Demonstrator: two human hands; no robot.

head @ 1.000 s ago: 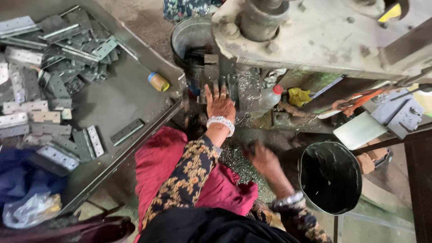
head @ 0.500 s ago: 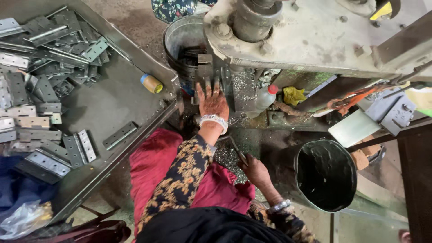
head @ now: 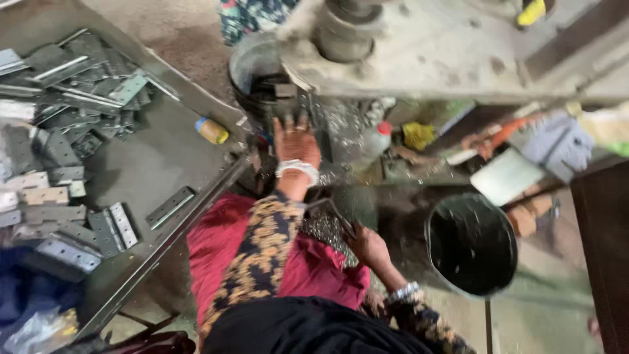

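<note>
The fingertips of the left hand [head: 296, 141] vanish under the grey press machine [head: 419, 46], which overhangs and hides whatever they touch; the fingers lie spread and flat, gripping nothing that shows. The right hand [head: 368, 246] sits low by the lap, curled around a flat metal piece [head: 337, 215], though blur makes the grip hard to read. Beside it lies a heap of small metal bits [head: 325, 231], too fine to count. The sheet-metal tray [head: 164, 164] on the left is cut off by the frame edge; its pile of hinge plates [head: 72, 98] is tangled beyond counting, with one hinge plate [head: 170, 206] lying apart on bare tray floor near the raised rim. One yellow cylinder [head: 211, 130] rests there too. One black bucket [head: 472, 244] stands open at the right, well apart from both hands.
</note>
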